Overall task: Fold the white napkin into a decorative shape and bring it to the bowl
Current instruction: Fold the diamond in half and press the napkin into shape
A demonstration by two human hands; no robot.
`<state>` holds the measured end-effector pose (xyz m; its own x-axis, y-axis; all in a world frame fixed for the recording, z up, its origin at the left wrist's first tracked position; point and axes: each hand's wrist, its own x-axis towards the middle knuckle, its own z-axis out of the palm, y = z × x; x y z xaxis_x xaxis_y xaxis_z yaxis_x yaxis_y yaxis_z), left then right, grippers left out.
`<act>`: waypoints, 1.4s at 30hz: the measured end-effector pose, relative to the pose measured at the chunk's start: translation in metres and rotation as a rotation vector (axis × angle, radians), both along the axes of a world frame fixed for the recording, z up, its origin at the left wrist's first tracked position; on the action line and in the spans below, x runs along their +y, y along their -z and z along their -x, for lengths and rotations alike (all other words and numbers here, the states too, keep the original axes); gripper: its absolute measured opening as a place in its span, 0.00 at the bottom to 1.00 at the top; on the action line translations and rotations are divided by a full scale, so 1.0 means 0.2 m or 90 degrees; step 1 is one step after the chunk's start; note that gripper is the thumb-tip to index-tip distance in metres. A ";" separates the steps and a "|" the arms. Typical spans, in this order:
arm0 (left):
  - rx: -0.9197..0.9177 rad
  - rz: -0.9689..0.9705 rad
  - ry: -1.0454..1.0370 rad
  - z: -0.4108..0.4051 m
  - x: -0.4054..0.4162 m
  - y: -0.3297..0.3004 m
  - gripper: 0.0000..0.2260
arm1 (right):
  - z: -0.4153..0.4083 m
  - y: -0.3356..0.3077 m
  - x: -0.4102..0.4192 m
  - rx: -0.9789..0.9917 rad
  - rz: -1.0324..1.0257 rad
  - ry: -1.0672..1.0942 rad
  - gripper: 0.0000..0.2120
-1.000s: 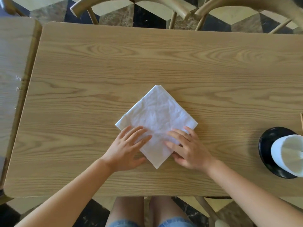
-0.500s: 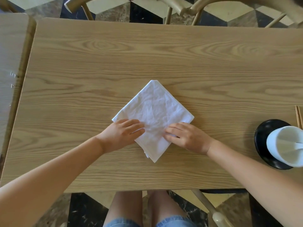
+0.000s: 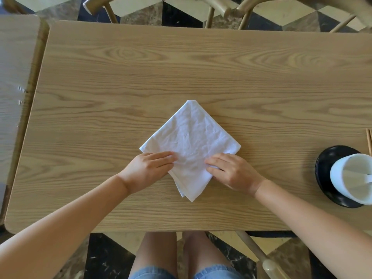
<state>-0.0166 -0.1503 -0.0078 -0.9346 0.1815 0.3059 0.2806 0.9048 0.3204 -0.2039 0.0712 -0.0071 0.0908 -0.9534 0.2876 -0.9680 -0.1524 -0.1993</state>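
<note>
A second wooden table (image 3: 16, 97) stands far off to the left of the hands, with a thin gap beside the big wooden table (image 3: 201, 67).

The left hand (image 3: 147, 170) lies flat on the big table, palm down. Its fingers (image 3: 163, 157) are straight and close together. They press on the left lower edge of the white napkin (image 3: 191, 143). The hand is not closed around anything; it only pushes down.

The napkin lies flat between the two hands, folded into a square and turned like a diamond. One corner points away from the hands and one corner points down past them, toward the person's knees. The cloth is wrinkly, and the layers show at the lower corner.

The right hand (image 3: 233, 172) lies flat too, palm down, fingers together, pressing the right lower edge of the napkin. It holds nothing.

Well off to the right of the right hand sits a white bowl (image 3: 350, 176) on a black saucer (image 3: 324, 170). A white spoon (image 3: 364, 178) rests inside it. Wooden chopsticks (image 3: 368, 143) lie just behind the saucer, at the edge of the view.
</note>
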 end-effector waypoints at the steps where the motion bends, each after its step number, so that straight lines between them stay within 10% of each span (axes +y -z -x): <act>1: -0.010 0.000 0.010 -0.01 0.00 0.00 0.11 | -0.01 0.00 0.01 -0.008 -0.007 -0.001 0.06; 13: -0.078 -0.329 -0.419 0.09 0.07 -0.13 0.04 | -0.09 -0.15 -0.15 -0.436 0.078 0.432 0.07; 24: -0.093 -0.100 -0.541 0.32 0.04 0.01 0.07 | -0.02 0.00 -0.32 -0.136 -0.006 0.632 0.09; 36: -0.070 -0.041 -0.613 0.33 0.06 0.04 0.10 | 0.00 0.02 -0.37 -0.101 -0.030 0.728 0.07; 42: -0.062 0.090 -0.338 0.37 0.13 0.02 0.23 | -0.10 0.00 -0.34 -0.009 -0.075 0.466 0.23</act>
<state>-0.0909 -0.1235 -0.0125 -0.9318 -0.2885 0.2204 -0.2497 0.9500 0.1878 -0.1833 0.0023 -0.0068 -0.5832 -0.7930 0.1759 -0.8107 0.5546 -0.1875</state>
